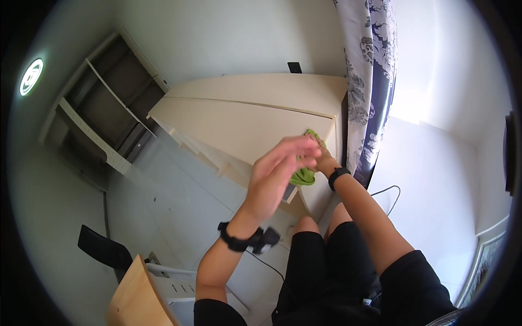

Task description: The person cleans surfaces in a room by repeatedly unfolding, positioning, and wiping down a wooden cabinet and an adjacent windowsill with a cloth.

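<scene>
A green cloth (304, 177) lies bunched at the near right end of a long cream cabinet top (244, 122). My right hand (324, 158), with a black band on its wrist, is on the cloth at the cabinet's edge; its fingers are partly hidden behind my left hand. Raised nearer the camera, my left hand (274, 174) is slightly blurred, with its fingers apart and curved and nothing seen in it. A black device is strapped to the left wrist.
Beyond the cabinet's right end hangs a patterned curtain (359, 92). A black socket (294, 67) is on the wall. Open shelving (111, 92) stands at the left. At the lower left are a wooden board (138, 296) and a black chair back (103, 248). Cables lie on the floor.
</scene>
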Action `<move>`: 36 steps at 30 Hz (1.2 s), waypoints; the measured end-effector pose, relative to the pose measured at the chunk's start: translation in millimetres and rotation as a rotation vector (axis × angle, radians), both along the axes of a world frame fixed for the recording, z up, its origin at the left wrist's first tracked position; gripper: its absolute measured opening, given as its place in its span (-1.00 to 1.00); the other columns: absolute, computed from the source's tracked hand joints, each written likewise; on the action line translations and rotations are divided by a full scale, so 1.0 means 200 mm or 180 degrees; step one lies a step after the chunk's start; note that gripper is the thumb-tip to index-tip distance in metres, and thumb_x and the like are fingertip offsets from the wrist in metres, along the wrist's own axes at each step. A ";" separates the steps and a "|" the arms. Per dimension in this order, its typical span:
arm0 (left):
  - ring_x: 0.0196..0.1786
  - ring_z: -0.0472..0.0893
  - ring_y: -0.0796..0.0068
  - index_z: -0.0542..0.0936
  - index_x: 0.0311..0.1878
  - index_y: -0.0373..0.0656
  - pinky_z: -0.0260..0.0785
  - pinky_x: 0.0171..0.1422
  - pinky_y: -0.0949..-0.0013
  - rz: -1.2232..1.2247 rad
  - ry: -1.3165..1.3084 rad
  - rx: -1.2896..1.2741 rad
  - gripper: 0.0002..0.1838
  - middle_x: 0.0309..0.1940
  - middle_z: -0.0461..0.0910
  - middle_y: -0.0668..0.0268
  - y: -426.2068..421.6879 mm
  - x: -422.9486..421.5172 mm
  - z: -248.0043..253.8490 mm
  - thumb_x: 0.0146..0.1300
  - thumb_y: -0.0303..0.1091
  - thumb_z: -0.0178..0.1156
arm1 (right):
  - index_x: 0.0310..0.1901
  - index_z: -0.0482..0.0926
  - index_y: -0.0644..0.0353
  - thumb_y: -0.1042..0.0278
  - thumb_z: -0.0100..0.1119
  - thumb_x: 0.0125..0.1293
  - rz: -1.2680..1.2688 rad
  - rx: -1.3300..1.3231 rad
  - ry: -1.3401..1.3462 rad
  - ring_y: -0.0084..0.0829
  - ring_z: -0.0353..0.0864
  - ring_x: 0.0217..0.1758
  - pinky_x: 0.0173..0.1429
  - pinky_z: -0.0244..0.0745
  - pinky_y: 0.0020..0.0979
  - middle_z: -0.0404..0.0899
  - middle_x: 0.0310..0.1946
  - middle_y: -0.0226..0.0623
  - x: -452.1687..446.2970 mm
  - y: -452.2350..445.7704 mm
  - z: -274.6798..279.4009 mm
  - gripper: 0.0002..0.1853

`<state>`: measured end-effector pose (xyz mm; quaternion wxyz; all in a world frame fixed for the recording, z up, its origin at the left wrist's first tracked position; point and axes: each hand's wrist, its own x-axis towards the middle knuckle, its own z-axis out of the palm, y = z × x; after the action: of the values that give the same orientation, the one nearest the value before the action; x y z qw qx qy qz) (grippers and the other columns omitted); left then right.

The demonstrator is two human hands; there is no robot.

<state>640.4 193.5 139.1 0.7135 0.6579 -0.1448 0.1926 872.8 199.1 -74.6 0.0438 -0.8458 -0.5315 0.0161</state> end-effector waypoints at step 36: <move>-0.28 0.59 0.27 0.70 -0.17 -0.46 0.52 -0.22 0.46 -0.1091 -0.1976 -0.2451 -0.73 -0.30 0.61 0.04 -0.68 -0.33 0.11 0.17 -0.42 0.40 | 0.54 0.03 0.14 -0.09 -0.41 0.52 -0.0184 0.0301 0.0002 -0.15 -0.25 0.66 0.65 -0.33 -0.13 -0.20 0.59 -0.04 0.03 0.05 -0.08 -0.32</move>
<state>574.6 57.0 160.8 0.8484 0.2267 -0.3739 0.2983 879.5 208.4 -89.9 0.0843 -0.8578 -0.5070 -0.0100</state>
